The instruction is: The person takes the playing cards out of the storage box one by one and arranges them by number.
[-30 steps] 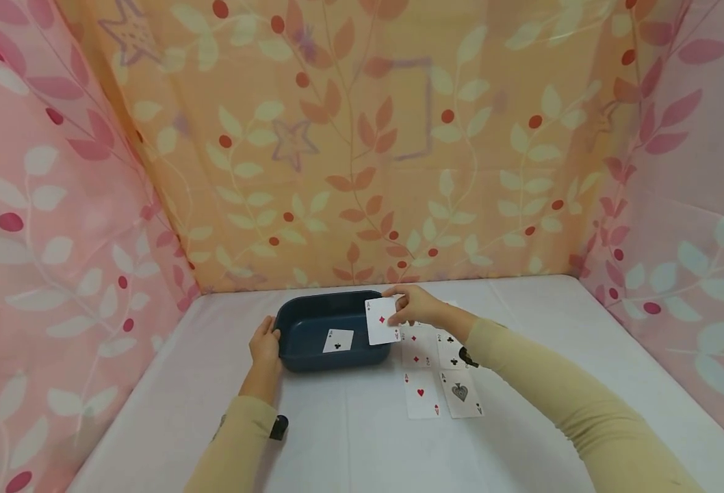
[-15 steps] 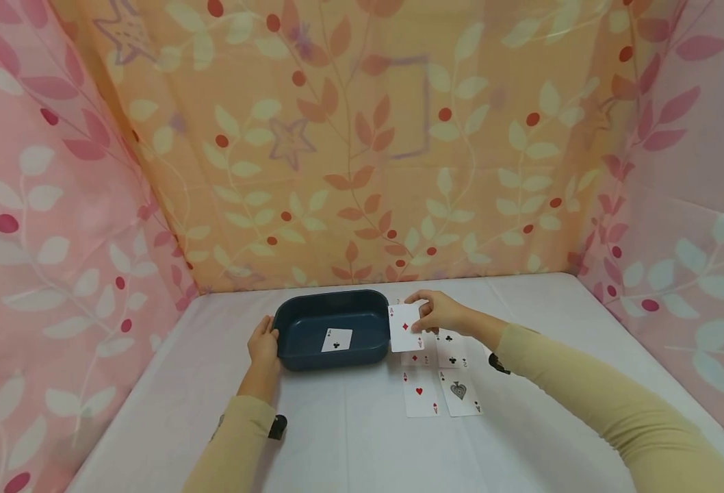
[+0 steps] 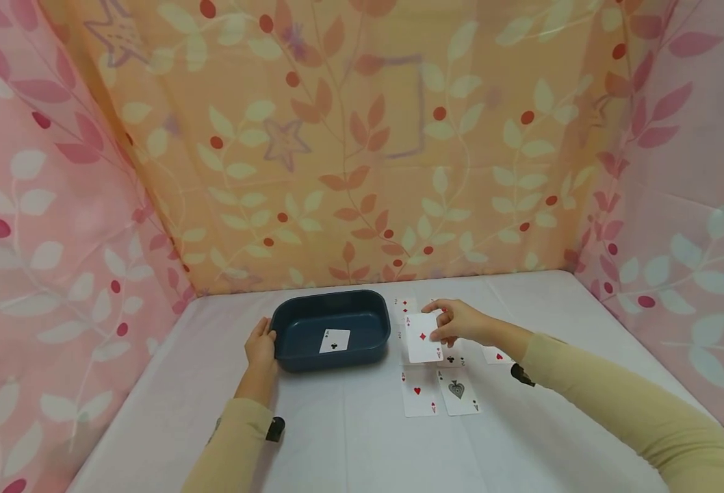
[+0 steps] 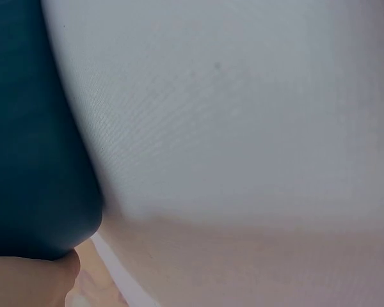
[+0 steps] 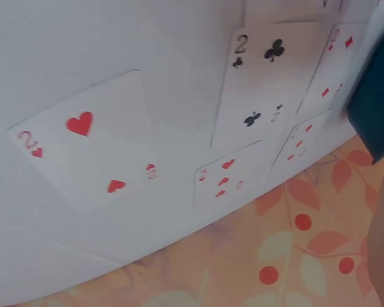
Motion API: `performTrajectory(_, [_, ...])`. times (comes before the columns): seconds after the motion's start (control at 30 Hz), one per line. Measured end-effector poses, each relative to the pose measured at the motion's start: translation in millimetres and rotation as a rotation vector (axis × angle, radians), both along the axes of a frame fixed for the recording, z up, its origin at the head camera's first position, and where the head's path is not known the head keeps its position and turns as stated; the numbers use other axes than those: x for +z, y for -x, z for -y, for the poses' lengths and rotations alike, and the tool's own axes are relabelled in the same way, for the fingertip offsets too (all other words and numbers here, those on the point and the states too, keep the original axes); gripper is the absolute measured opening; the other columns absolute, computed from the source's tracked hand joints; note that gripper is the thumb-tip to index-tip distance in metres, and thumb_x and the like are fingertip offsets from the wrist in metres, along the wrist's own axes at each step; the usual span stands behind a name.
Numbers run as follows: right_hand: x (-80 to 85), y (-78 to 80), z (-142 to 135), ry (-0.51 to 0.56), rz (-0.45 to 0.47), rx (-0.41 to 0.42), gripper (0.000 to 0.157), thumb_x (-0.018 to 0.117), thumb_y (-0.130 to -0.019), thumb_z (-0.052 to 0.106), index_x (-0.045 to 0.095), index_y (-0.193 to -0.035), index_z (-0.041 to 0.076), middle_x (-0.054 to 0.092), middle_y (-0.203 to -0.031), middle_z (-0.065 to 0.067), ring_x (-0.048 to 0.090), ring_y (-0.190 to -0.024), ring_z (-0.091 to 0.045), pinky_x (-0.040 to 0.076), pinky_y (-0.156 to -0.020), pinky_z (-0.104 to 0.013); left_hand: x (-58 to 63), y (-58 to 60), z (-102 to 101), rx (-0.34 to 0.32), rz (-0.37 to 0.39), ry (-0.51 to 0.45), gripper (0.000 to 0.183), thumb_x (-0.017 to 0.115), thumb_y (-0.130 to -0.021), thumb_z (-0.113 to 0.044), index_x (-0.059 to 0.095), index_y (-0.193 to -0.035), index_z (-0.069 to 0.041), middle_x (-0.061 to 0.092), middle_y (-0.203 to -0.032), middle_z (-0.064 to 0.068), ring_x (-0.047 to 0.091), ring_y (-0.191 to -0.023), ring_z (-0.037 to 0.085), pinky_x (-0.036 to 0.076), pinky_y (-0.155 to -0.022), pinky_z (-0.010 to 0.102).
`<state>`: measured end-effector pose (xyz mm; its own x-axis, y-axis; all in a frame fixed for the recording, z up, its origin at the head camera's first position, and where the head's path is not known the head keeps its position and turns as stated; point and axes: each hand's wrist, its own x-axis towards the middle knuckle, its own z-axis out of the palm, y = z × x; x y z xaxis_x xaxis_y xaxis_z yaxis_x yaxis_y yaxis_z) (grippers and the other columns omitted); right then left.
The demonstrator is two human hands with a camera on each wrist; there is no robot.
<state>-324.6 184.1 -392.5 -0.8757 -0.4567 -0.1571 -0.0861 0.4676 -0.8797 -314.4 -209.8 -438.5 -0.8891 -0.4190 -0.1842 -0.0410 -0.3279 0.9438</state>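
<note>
At the middle of the table stands a dark blue rectangular tray (image 3: 331, 298). My left hand (image 3: 260, 344) grips its left end, and a bit of a finger shows at the tray's wall in the left wrist view. A single club card (image 3: 334, 341) lies face up on the tray floor. To the right of the tray, my right hand (image 3: 460, 323) pinches the ace of diamonds (image 3: 422, 339) by its right side, face toward the head camera. The held card overlaps the laid-out cards, partly hiding the two of clubs (image 5: 265, 89) and the two of diamonds (image 5: 336, 67).
Nearest me on the white tablecloth (image 3: 337, 438) lie the ace of hearts (image 3: 419, 400) and ace of spades (image 3: 468, 402). A two of hearts (image 5: 83, 141), a three of hearts (image 5: 211, 188) and a three of diamonds (image 5: 299, 144) lie farther off. Patterned curtains (image 3: 362, 137) enclose the table.
My right hand has carried the ace of diamonds rightward, from over the tray's right rim to above the laid-out cards. My left hand stays on the tray.
</note>
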Motion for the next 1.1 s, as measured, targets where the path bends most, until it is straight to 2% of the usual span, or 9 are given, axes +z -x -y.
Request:
performTrajectory(0.3, [-3.3,-9.8,-21.0,0.028,0.037,-0.035,0.057,0.072,-0.085,0.003,0.045,-0.135,-0.004,0.062,-0.077,-0.006,0.057,-0.064,-0.018,0.053,-0.058,-0.028,1.1,-1.1,-0.4,-0.005,0.008,-0.004,0.054,0.033,-0.101,0.008,0.022,-0.153,-0.003,0.024,-0.157,0.011,0.021,-0.144,0.018,0.019,-0.116,0.028])
performTrajectory(0.63, [-8.6,-21.5,-52.5,0.066,0.087,-0.038,0.054,0.068,-0.087,0.004,0.044,-0.135,-0.005,0.062,-0.079,-0.009,0.055,-0.059,-0.018,0.050,-0.055,-0.026,1.2,-3.2,1.8,-0.025,-0.005,0.005,0.055,0.032,-0.101,0.008,0.019,-0.153,-0.001,0.021,-0.158,0.012,0.019,-0.144,0.019,0.018,-0.116,0.027])
performTrajectory(0.87, [-11.7,-31.4,-75.0,0.037,0.125,0.007,0.048,0.063,-0.091,0.006,0.045,-0.134,-0.006,0.058,-0.071,-0.007,0.051,-0.058,-0.017,0.040,-0.053,-0.025,1.6,-1.9,3.6,-0.028,0.005,0.008,0.054,0.032,-0.102,0.007,0.018,-0.153,-0.002,0.019,-0.158,0.011,0.018,-0.144,0.018,0.016,-0.116,0.027])
performTrajectory(1.1, [-19.2,-43.1,-97.4,-0.021,0.144,0.005,0.047,0.064,-0.090,0.007,0.047,-0.132,-0.007,0.059,-0.070,-0.006,0.053,-0.060,-0.018,0.043,-0.055,-0.025,1.4,-1.4,2.2,-0.033,0.009,-0.005,0.055,0.032,-0.102,0.007,0.018,-0.154,-0.002,0.019,-0.158,0.010,0.017,-0.144,0.018,0.016,-0.116,0.027])
